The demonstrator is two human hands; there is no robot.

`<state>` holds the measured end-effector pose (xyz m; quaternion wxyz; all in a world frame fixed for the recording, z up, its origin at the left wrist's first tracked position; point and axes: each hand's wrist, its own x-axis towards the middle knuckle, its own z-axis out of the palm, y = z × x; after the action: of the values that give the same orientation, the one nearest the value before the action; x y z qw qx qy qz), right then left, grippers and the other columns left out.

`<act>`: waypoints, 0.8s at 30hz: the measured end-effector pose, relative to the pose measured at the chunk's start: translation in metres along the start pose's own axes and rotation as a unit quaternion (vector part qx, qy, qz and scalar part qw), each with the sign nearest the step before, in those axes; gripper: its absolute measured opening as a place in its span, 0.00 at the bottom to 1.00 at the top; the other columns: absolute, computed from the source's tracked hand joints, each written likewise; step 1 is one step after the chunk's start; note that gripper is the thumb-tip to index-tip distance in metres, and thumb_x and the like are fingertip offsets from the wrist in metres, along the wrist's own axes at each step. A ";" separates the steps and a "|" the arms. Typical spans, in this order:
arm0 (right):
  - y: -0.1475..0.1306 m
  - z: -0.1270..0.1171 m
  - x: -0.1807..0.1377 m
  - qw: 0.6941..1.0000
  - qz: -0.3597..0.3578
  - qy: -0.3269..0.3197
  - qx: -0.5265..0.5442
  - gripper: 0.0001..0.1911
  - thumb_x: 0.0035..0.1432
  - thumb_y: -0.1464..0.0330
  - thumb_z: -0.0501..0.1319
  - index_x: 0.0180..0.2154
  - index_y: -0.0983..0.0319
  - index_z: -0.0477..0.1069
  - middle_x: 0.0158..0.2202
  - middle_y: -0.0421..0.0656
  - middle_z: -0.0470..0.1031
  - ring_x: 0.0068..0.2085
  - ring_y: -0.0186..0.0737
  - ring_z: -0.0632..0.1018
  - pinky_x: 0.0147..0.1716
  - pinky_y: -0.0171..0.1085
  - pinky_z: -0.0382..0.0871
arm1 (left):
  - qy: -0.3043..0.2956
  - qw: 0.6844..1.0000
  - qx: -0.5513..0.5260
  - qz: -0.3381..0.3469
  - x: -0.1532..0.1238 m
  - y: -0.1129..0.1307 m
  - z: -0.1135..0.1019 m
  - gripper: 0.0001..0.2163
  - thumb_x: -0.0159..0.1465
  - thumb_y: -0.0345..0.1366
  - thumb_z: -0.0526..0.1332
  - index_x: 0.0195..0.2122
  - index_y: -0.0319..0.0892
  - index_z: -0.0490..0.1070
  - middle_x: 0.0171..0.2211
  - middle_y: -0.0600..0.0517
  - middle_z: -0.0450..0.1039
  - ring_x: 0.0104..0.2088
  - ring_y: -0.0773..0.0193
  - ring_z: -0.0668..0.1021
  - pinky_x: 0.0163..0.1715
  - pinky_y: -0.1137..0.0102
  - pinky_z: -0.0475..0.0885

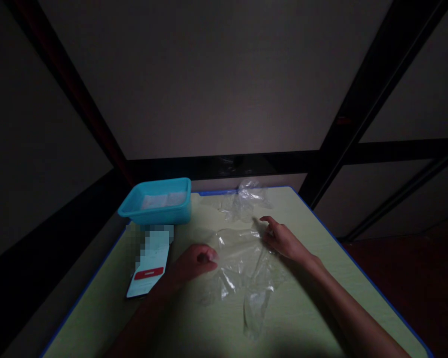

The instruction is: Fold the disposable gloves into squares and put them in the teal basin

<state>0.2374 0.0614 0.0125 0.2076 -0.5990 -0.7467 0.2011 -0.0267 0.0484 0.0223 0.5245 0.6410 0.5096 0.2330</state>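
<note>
A thin, clear plastic bag (239, 251) is spread between my two hands over the table, wrinkled and shiny, with a narrow strip hanging toward me. My left hand (196, 261) pinches its left edge between thumb and fingers. At the right edge is my right hand (281, 239), its index finger pointing out toward the far side and its other fingers curled on the plastic. Part of that grip is hidden. Beyond the hands lies a second crumpled piece of clear plastic (246, 199), apart from them.
A turquoise plastic basket (164, 216) with pale, flat contents stands at the back left. Nearer me lies a phone (151, 263) with its screen lit. The pale table (313, 308) has a blue edge; a panelled wall (224, 89) rises behind it.
</note>
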 end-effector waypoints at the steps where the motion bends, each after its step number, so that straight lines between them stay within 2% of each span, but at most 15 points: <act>1: 0.000 -0.001 0.000 1.000 0.001 -0.004 -0.005 0.25 0.48 0.79 0.53 0.50 0.65 0.58 0.28 0.42 0.72 0.30 0.38 0.72 0.28 0.32 0.58 | -0.014 1.000 0.019 -0.005 -0.001 0.000 -0.004 0.09 0.40 0.38 0.61 0.16 0.42 0.60 0.22 0.55 0.65 0.28 0.63 0.69 0.30 0.71 0.62; 4: 0.001 -0.002 -0.001 1.000 0.011 -0.018 -0.019 0.26 0.47 0.79 0.53 0.51 0.66 0.57 0.25 0.40 0.71 0.26 0.37 0.70 0.25 0.32 0.56 | -0.037 0.996 0.081 -0.026 -0.008 -0.001 -0.016 0.09 0.43 0.39 0.61 0.17 0.41 0.63 0.18 0.58 0.62 0.25 0.64 0.67 0.27 0.72 0.60; 9: 0.005 -0.006 -0.004 0.997 0.040 -0.044 -0.040 0.26 0.46 0.78 0.55 0.49 0.66 0.58 0.22 0.38 0.69 0.24 0.35 0.68 0.22 0.31 0.53 | -0.025 0.983 0.172 -0.060 -0.019 -0.006 -0.033 0.07 0.43 0.37 0.62 0.20 0.41 0.66 0.22 0.57 0.64 0.27 0.63 0.68 0.25 0.73 0.57; 12: 0.007 -0.011 -0.007 0.996 0.060 -0.046 -0.055 0.25 0.45 0.77 0.57 0.49 0.66 0.58 0.22 0.39 0.68 0.23 0.36 0.67 0.22 0.31 0.53 | -0.036 0.975 0.205 -0.080 -0.025 -0.006 -0.039 0.05 0.43 0.35 0.61 0.19 0.41 0.66 0.21 0.56 0.64 0.25 0.62 0.68 0.24 0.72 0.57; 15: 0.001 -0.016 -0.007 0.996 0.057 -0.005 -0.065 0.23 0.47 0.76 0.56 0.48 0.65 0.60 0.23 0.40 0.68 0.24 0.36 0.68 0.23 0.32 0.55 | -0.034 0.963 0.248 -0.098 -0.032 -0.003 -0.045 0.05 0.42 0.35 0.62 0.19 0.42 0.66 0.21 0.56 0.65 0.25 0.61 0.68 0.24 0.72 0.56; 17: -0.009 -0.014 -0.006 0.998 0.019 0.050 -0.045 0.17 0.50 0.76 0.53 0.44 0.63 0.62 0.24 0.40 0.68 0.25 0.36 0.69 0.25 0.33 0.58 | 0.006 0.951 0.292 -0.103 -0.034 -0.002 -0.047 0.06 0.42 0.36 0.63 0.19 0.42 0.66 0.21 0.56 0.65 0.26 0.60 0.69 0.25 0.71 0.57; 19: -0.022 -0.005 -0.007 0.995 -0.051 0.081 0.003 0.11 0.53 0.76 0.50 0.39 0.63 0.65 0.27 0.42 0.70 0.28 0.37 0.70 0.27 0.33 0.62 | 0.081 0.946 0.305 -0.071 -0.030 -0.001 -0.041 0.06 0.45 0.36 0.62 0.17 0.43 0.64 0.19 0.55 0.64 0.26 0.59 0.69 0.29 0.69 0.60; 21: -0.035 0.008 -0.009 0.988 -0.133 0.070 0.021 0.11 0.54 0.77 0.49 0.35 0.63 0.67 0.32 0.45 0.71 0.33 0.38 0.72 0.33 0.35 0.66 | 0.156 0.955 0.253 0.013 -0.021 -0.002 -0.025 0.05 0.49 0.34 0.59 0.18 0.43 0.64 0.20 0.53 0.65 0.28 0.57 0.71 0.35 0.64 0.63; 22: -0.040 0.016 -0.011 0.985 -0.167 0.048 0.021 0.12 0.54 0.78 0.49 0.36 0.63 0.68 0.34 0.46 0.72 0.36 0.39 0.73 0.36 0.36 0.68 | 0.173 0.961 0.201 0.081 -0.015 -0.004 -0.013 0.04 0.51 0.34 0.57 0.20 0.43 0.66 0.23 0.50 0.69 0.32 0.54 0.72 0.39 0.61 0.64; 24: -0.046 0.032 -0.014 0.980 -0.199 0.013 0.011 0.16 0.54 0.79 0.48 0.42 0.65 0.69 0.40 0.49 0.72 0.43 0.42 0.73 0.44 0.39 0.68 | 0.170 0.962 0.175 0.123 -0.003 -0.009 0.013 0.07 0.55 0.33 0.54 0.28 0.43 0.71 0.35 0.46 0.74 0.42 0.52 0.72 0.48 0.60 0.61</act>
<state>0.1850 0.0364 0.0100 0.2600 -0.4384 -0.8461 0.1558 -0.0207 0.0391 0.0106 0.2774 0.7314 0.5412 0.3085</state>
